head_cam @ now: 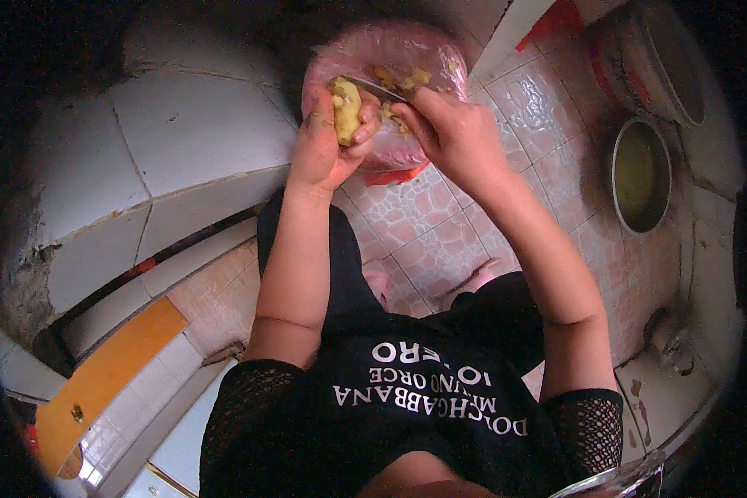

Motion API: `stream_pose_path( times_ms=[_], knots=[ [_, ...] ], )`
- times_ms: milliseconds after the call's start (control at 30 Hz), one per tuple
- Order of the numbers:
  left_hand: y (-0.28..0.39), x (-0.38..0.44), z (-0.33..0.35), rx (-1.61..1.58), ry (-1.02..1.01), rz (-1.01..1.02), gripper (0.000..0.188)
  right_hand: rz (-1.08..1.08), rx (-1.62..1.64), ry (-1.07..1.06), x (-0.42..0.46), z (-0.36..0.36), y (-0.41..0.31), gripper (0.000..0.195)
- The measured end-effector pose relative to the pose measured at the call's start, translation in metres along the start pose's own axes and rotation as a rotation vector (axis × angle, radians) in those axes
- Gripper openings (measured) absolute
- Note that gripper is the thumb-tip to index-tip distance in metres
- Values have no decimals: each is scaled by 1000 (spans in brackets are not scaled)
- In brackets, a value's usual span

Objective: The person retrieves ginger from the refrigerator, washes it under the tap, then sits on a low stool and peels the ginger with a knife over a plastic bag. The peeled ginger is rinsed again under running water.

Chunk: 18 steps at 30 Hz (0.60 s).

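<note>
My left hand (324, 140) grips a pale yellow, peeled piece of produce (347, 112), perhaps a potato or ginger root. A knife (373, 87) is in my right hand (451, 131), its blade reaching left to the top of the piece. The knife's handle is hidden in my fist. Both hands are over a bin (398, 46) lined with a clear pinkish plastic bag. Peelings and scraps (416, 79) lie in the bag.
A tiled counter (205, 124) runs along the left, with a wooden board (109, 386) lower down. On the tiled floor (420, 249) at right stands a metal pot (641, 177) holding murky liquid, with a larger bucket (650, 62) beyond it.
</note>
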<state>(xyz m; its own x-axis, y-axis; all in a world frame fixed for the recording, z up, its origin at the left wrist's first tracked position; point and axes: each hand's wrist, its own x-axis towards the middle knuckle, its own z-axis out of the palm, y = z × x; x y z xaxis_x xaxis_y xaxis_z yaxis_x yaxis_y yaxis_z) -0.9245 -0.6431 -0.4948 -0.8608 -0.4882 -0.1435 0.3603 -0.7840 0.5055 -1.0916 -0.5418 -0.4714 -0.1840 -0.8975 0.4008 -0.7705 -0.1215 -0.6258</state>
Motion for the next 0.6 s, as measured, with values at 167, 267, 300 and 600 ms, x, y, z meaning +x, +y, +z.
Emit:
stream_pose_path(
  times_ms=[167, 267, 300, 600],
  knots=[
    [1, -2, 20, 110, 121, -80, 39, -136, -171, 36, 1, 0, 6, 14],
    [2, -2, 30, 211, 166, -157, 33, -185, -261, 26, 1, 1, 10, 10],
    [3, -3, 32, 248, 180, -189, 32, -191, -263, 25, 1, 1, 10, 11],
    [2, -8, 19, 225, 127, -197, 37, -191, -93, -65, -6, 9, 14, 11]
  ],
)
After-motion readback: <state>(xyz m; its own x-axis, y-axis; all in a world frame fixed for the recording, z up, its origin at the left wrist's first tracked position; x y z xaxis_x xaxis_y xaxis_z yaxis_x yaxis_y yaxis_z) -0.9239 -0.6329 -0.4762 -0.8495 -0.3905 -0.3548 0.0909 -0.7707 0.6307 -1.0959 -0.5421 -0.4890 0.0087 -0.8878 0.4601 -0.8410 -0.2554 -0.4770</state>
